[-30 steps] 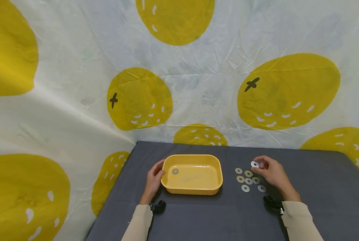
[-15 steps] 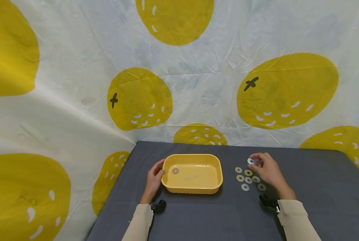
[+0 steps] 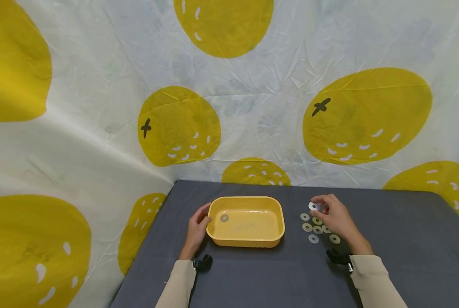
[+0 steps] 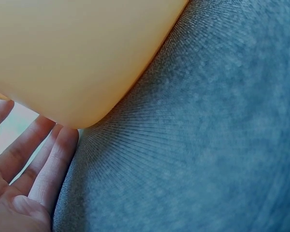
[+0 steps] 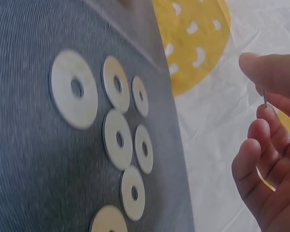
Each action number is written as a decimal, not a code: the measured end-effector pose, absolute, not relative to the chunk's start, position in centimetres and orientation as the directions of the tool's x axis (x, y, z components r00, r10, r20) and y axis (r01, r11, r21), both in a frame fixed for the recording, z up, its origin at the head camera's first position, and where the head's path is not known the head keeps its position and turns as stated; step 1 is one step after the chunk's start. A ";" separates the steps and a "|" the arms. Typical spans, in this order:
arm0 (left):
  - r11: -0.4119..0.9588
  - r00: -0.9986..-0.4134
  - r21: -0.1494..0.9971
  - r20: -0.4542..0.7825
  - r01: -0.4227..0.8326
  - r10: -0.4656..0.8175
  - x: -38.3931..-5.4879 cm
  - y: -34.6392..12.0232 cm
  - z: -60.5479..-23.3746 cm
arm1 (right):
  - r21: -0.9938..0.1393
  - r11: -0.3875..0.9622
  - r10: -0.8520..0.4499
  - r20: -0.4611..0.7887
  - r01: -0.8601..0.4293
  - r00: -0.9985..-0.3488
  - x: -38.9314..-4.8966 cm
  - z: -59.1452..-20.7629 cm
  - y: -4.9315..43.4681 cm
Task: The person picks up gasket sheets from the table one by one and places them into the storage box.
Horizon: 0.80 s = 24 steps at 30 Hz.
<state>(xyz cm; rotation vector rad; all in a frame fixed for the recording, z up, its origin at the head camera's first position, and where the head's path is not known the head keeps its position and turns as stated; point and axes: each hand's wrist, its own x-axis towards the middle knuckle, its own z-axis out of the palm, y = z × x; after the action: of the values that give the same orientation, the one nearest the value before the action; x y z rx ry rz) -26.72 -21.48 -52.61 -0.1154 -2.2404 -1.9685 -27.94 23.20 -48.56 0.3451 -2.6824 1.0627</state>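
My left hand [image 3: 196,229] holds the left side of a yellow plastic tray [image 3: 245,243]. Its thumb overlaps the rim, and in the left wrist view its fingers [image 4: 55,164] lie against the outer wall. Inside the tray, toward the left, one metal washer [image 3: 224,218] lies flat. Thumb and fingers of my right hand [image 3: 336,218] pinch another washer [image 3: 313,206] above the table; the right wrist view shows only its thin edge. Beneath and beside that hand, several loose washers [image 3: 307,227] lie close together, one partly hidden by the hand.
A dark grey cloth covers the table [image 3: 248,278]. Behind it and to the left hangs a white curtain [image 3: 260,115] with large yellow fruit prints. Black wrist straps [image 3: 203,263] sit at the ends of both beige sleeves [image 3: 373,278].
My right hand has moved left with the pinched washer, from the right of the loose washers to above their far edge. The left hand and the tray have stayed in place.
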 end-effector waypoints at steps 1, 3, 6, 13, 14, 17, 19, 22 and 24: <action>0.127 -0.986 0.980 0.160 0.154 -0.039 -26.4 -21.5 -52.2 | -0.637 0.708 -0.133 0.302 -0.303 -0.944 -27.9 -48.5 22.9; 0.127 -0.988 0.981 0.150 0.145 -0.033 -26.1 -21.4 -51.7 | -0.636 0.708 -0.136 0.304 -0.307 -0.943 -27.7 -48.2 22.3; 0.140 -0.989 0.981 0.143 0.137 -0.034 -26.1 -21.5 -51.6 | -0.639 0.705 -0.144 0.299 -0.310 -0.943 -27.4 -47.7 21.4; 0.160 -0.988 0.976 0.153 0.146 -0.035 -26.3 -21.3 -51.7 | -0.654 0.678 -0.175 0.301 -0.336 -0.938 -26.9 -46.5 19.6; 0.160 -0.987 0.976 0.155 0.147 -0.036 -26.3 -21.3 -51.6 | -0.657 0.671 -0.182 0.303 -0.344 -0.935 -26.8 -46.3 19.3; 0.164 -0.988 0.976 0.149 0.140 -0.042 -26.3 -21.3 -51.6 | -0.663 0.655 -0.201 0.309 -0.362 -0.930 -26.8 -45.9 18.6; 0.170 -0.988 0.976 0.147 0.137 -0.044 -26.3 -21.3 -51.5 | -0.667 0.647 -0.212 0.310 -0.371 -0.927 -26.8 -45.6 18.1; 0.173 -0.989 0.976 0.140 0.131 -0.043 -26.4 -21.3 -51.5 | -0.666 0.637 -0.237 0.309 -0.388 -0.921 -27.0 -45.4 17.4; 0.172 -0.990 0.977 0.136 0.127 -0.043 -26.4 -21.3 -51.4 | -0.662 0.636 -0.252 0.307 -0.397 -0.918 -27.3 -45.3 16.9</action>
<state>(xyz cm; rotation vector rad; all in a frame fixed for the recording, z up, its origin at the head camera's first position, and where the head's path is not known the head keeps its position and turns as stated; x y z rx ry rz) -26.41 -21.26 -51.45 -0.0825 -2.2997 -1.9386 -27.27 16.86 -45.31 0.5349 -2.6695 1.1474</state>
